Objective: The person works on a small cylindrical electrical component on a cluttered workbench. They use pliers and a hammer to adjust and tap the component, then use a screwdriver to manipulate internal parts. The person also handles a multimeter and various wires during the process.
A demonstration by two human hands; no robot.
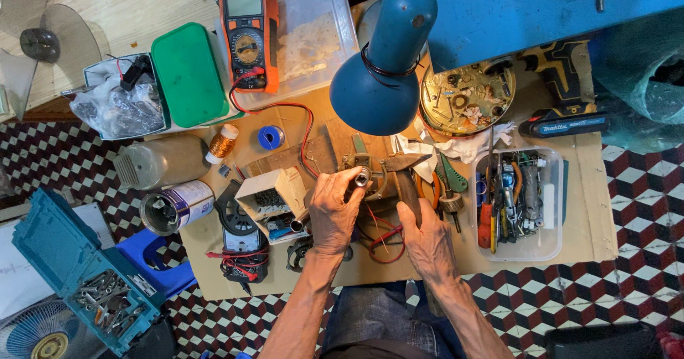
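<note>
Two hands mid-bench, left hand (333, 213) grip grasping motor shaft (363, 179), right hand (426, 239) grip grasping hammer handle (407, 191), clutter crowding edges.

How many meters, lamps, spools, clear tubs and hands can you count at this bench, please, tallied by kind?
Meters: 2, the orange multimeter and the black meter
Lamps: 1, the blue desk lamp
Spools: 2, the copper wire spool and the blue solder spool
Clear tubs: 2, the tool tub and the lidded tub
Hands: 2, the left hand and the right hand
Total: 9
</note>
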